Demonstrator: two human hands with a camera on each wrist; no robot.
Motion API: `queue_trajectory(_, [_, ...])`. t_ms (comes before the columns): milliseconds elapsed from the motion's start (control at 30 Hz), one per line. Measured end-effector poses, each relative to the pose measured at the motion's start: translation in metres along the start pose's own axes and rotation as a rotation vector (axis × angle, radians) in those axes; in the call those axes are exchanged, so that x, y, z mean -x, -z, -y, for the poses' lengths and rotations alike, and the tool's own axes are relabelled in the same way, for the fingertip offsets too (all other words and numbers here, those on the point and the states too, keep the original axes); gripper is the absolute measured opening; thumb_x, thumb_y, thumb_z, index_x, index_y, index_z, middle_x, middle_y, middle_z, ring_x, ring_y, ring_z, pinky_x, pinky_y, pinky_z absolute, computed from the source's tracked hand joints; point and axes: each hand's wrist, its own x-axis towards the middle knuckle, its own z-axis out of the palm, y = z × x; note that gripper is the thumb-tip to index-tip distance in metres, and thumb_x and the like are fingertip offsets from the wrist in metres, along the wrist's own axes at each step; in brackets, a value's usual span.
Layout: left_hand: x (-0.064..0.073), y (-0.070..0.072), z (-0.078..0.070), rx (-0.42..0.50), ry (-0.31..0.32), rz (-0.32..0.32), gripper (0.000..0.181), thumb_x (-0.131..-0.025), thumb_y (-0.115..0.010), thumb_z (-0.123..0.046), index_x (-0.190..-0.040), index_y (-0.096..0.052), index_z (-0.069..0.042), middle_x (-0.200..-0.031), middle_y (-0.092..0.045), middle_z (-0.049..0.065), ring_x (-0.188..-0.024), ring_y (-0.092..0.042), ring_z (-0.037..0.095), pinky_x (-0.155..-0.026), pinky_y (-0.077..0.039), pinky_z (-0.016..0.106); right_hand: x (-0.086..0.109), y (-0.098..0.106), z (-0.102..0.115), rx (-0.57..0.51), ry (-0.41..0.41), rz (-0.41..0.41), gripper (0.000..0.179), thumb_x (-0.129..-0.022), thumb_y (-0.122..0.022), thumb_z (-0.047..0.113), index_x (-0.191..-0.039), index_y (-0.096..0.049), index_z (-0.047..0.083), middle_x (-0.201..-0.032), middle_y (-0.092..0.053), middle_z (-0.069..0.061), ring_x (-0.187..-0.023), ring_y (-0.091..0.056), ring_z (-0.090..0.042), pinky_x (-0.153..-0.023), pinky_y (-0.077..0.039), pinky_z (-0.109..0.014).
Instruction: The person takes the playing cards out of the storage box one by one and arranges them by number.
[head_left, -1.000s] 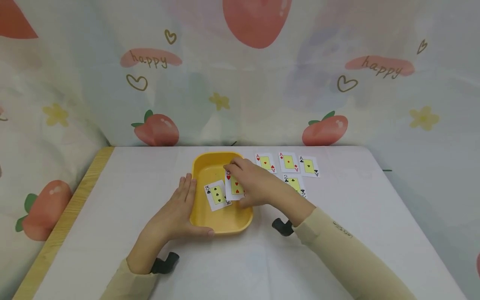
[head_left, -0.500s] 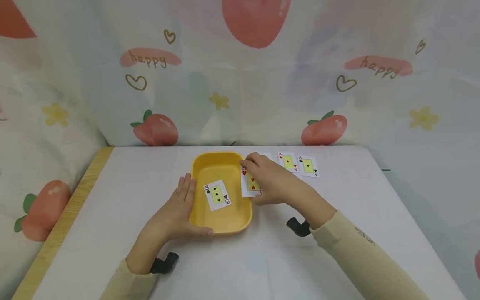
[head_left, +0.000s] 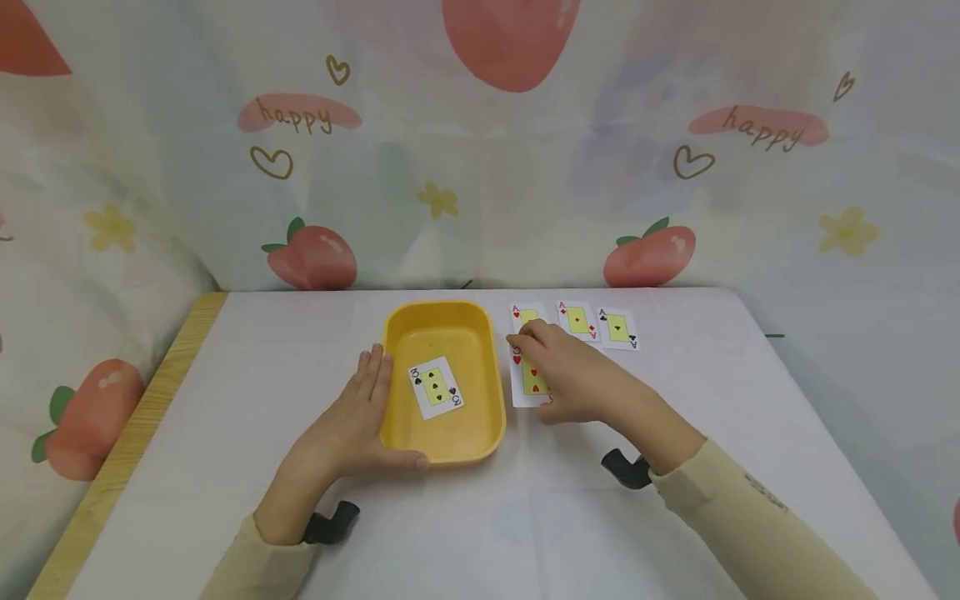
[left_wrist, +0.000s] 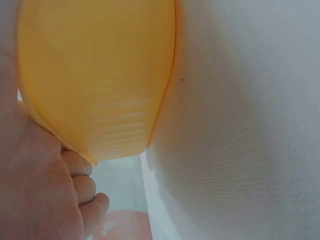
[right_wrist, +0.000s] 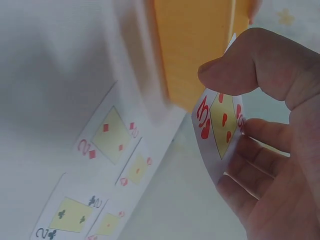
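My right hand [head_left: 573,375] pinches a three of hearts card [right_wrist: 222,122] between thumb and fingers. The card is bent and held up off the table, just right of the yellow tray [head_left: 497,375]. My left hand [head_left: 348,417] lies along the tray's left side, its fingers straight on the rim and its thumb at the near edge. Inside the tray lies a three of spades card [head_left: 437,388], face up and turned askew. In the right wrist view a two of diamonds card [right_wrist: 112,132] and a two of clubs card [right_wrist: 70,215] lie beneath the held card's level.
At the back right, the ace of hearts [head_left: 525,313], ace of diamonds [head_left: 577,321] and ace of clubs [head_left: 618,329] lie in a row. A white cloth covers the table [head_left: 450,533]. Behind it hangs a printed curtain [head_left: 480,167].
My right hand has carried the three of hearts from over the tray rightward, past its right rim. The left hand and the three of spades have stayed in place.
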Motion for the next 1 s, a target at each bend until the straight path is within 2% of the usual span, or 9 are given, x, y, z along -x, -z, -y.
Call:
queue_trajectory(700, [0.0,-0.001,0.001,0.005,-0.02,-0.015,0.149,-0.059,-0.073,-0.084,-0.159,0.0,-0.001,-0.167,0.01,0.015,-0.154,0.006,0.033,-0.123,-0.017,0.05,0.029,-0.044,-0.015,-0.035,-0.031,0.094,0.09,-0.066,-0.087,0.023,-0.146,-0.049,0.013,-0.134,-0.049,0.001,-0.11,-0.047,-0.013,-0.092,-0.053,-0.03])
queue_trajectory(1000, [-0.001,-0.002,0.001,0.01,-0.012,-0.011,0.149,-0.058,-0.073,-0.084,-0.159,0.0,-0.001,-0.167,0.009,0.015,-0.154,0.006,0.033,-0.123,-0.016,0.049,0.021,-0.06,-0.024,-0.09,-0.05,0.13,0.085,-0.068,-0.083,0.023,-0.146,-0.049,0.015,-0.136,-0.047,0.003,-0.107,-0.047,-0.01,-0.088,-0.052,-0.026])
